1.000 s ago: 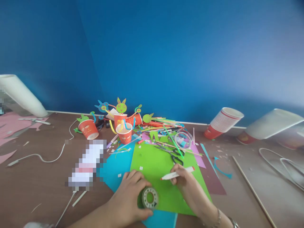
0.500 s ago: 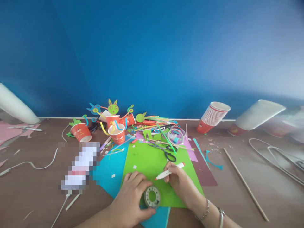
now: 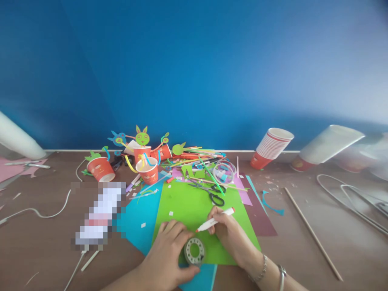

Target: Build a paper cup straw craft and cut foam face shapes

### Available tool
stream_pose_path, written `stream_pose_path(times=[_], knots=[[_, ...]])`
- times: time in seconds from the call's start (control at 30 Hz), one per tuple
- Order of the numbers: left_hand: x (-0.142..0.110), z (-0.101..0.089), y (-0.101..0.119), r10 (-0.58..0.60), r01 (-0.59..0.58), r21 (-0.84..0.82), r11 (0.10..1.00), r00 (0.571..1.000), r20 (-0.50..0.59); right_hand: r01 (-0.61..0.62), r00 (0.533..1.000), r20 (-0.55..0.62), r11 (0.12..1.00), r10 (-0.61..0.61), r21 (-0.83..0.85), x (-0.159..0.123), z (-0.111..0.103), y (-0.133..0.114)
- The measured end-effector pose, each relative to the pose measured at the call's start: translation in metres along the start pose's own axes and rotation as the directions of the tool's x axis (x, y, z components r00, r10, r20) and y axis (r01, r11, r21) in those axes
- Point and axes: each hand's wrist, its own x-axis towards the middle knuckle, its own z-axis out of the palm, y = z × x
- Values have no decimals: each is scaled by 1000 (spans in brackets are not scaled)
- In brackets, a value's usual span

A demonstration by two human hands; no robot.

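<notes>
My left hand (image 3: 172,252) is curved round a roll of tape (image 3: 194,251), thumb and fingers gripping its edge. The roll lies on a green sheet of paper (image 3: 178,198). In my right hand (image 3: 228,230) is a white marker (image 3: 214,220) with a red end, its orange-red tip pointing down and left, close to the roll's upper edge. Whether the tip touches the paper I cannot tell. Scissors (image 3: 212,193) with black handles rest on the far part of the green sheet. A blue sheet (image 3: 141,220) sticks out from under it on the left.
Red paper cups with paper rabbit heads (image 3: 142,135) and bent straws stand at the back left. A cup stack (image 3: 269,148) leans at the back right. A wooden stick (image 3: 313,234) lies to the right, a pixelated phone-like object (image 3: 101,214) to the left. Straws and scraps pile behind the scissors.
The marker tip has shifted slightly down and left, nearer the roll of tape. The left hand and the roll stay almost in place; the view has shifted slightly.
</notes>
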Motion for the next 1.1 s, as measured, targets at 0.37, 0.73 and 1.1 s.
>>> stream_pose_path(times=[0.37,0.73,1.1], knots=[[0,4,-3,14,-14,-7,1000,1000,-9,-2,1000,2,1000,2,-5,0,-2,2],[0,5,-7,24,-24,-22,999,1000,-2,4,1000,-24,995,-6,-100,-4,2,-2],[0,11,-10,44,-46,-23,999,998,-49,758,595,736,-77,-323,-647,-37,9,-12]])
